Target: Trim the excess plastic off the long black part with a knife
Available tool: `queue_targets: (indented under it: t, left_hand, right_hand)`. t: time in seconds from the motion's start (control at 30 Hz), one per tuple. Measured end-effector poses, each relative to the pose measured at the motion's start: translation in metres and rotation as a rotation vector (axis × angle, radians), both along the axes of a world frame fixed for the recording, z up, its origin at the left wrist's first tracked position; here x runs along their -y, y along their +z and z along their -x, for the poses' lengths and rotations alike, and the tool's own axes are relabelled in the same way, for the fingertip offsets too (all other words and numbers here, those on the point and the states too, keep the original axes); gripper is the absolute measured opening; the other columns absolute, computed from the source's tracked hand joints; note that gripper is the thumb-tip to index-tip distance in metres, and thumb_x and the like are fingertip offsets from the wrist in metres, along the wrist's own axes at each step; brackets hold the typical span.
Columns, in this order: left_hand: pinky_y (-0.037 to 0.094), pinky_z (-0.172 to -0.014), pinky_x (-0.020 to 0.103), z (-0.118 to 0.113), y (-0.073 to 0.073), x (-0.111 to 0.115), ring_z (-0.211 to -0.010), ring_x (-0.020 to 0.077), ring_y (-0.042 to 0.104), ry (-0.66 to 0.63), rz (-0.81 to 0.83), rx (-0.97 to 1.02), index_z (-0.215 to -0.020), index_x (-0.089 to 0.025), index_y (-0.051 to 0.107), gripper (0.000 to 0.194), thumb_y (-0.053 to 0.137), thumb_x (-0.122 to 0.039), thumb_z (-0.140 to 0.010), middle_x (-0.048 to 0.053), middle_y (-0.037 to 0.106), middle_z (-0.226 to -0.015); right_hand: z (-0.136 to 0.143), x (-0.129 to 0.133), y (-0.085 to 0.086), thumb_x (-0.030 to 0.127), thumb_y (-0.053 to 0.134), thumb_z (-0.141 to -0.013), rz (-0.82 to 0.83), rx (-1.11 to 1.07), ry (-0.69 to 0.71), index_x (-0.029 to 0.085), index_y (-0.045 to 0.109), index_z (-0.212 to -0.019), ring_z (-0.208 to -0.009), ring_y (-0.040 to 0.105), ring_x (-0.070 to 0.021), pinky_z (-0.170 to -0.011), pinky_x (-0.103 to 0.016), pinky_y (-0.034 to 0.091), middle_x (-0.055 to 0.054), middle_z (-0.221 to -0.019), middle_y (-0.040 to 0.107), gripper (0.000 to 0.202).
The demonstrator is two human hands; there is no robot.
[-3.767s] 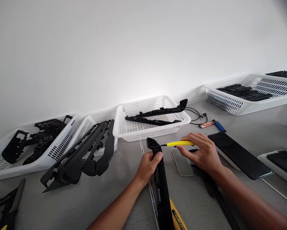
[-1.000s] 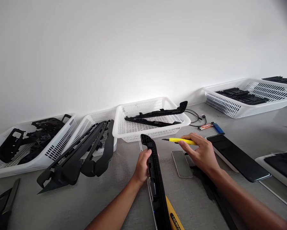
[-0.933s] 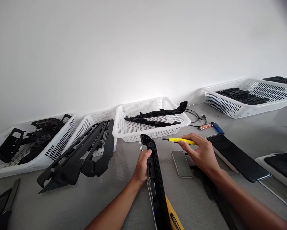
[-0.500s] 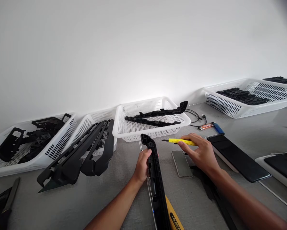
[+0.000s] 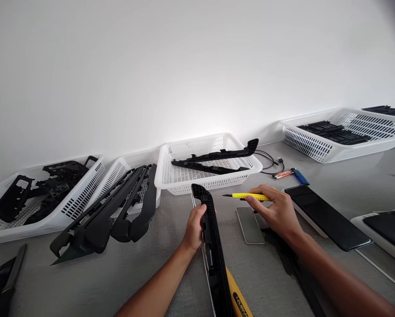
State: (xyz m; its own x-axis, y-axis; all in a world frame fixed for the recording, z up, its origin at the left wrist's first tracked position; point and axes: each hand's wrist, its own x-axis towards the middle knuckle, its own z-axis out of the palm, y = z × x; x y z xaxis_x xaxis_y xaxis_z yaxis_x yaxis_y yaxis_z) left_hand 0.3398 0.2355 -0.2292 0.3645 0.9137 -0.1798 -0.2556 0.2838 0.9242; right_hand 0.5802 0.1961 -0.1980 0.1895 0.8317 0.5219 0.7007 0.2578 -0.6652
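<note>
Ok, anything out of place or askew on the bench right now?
Yes: long black trim pieces hang out over the front rim of the second basket onto the table. One trim end also pokes past the middle basket.

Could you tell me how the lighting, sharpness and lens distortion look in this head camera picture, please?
Head view: a bright glow on the wall behind the middle basket; wide-angle bending at the edges, a dark smudge in the top right corner; left hand, right hand and yellow tool sharp.

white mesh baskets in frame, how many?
4. Far-left basket; second basket beside it; middle basket ahead of the left hand; right basket. More may sit beyond the frame.
</note>
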Motion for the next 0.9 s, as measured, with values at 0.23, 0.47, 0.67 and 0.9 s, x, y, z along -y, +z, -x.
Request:
queue_targets:
  t: [0.23, 0.47, 0.67, 0.9]
  left_hand:
    - [0.035, -0.051, 0.026, -0.002, 0.007, 0.002, -0.055, 0.0131, 0.045, 0.003, -0.02, 0.011, -0.077, -0.017, 0.067, 0.05, 0.063, -0.067, -0.085, 0.0, 0.053, -0.062]
    - [0.032, -0.051, 0.026, 0.0, 0.014, 0.004, -0.051, 0.0123, 0.042, -0.031, -0.048, -0.034, -0.088, -0.017, 0.072, 0.049, 0.06, -0.064, -0.089, -0.002, 0.052, -0.059]
    - [0.033, -0.052, 0.026, 0.0, 0.013, 0.002, -0.051, 0.0118, 0.041, -0.05, -0.081, -0.035, -0.089, -0.017, 0.073, 0.049, 0.059, -0.064, -0.09, -0.002, 0.05, -0.058]
    - [0.034, -0.051, 0.026, 0.0, 0.012, 0.003, -0.051, 0.0119, 0.042, -0.033, -0.066, -0.024, -0.088, -0.016, 0.074, 0.049, 0.061, -0.063, -0.09, -0.002, 0.051, -0.059]
  right_hand:
    - [0.003, 0.001, 0.002, 0.051, 0.066, -0.095, -0.006, 0.018, 0.036, 0.023, 0.074, -0.083, -0.072, 0.063, -0.0219, -0.07, -0.035, 0.049, -0.003, -0.075, 0.071, 0.031]
    - [0.005, 0.0, -0.001, 0.053, 0.067, -0.096, -0.018, 0.004, 0.063, 0.022, 0.075, -0.09, -0.076, 0.066, -0.0224, -0.071, -0.034, 0.05, -0.005, -0.079, 0.073, 0.033]
    - [0.005, 0.0, -0.004, 0.049, 0.068, -0.096, -0.031, -0.013, 0.072, 0.021, 0.076, -0.09, -0.076, 0.065, -0.0206, -0.071, -0.032, 0.049, -0.003, -0.079, 0.072, 0.03]
    - [0.005, 0.0, -0.003, 0.047, 0.068, -0.097, -0.031, -0.001, 0.087, 0.021, 0.076, -0.089, -0.073, 0.063, -0.0197, -0.07, -0.032, 0.046, -0.002, -0.077, 0.071, 0.028]
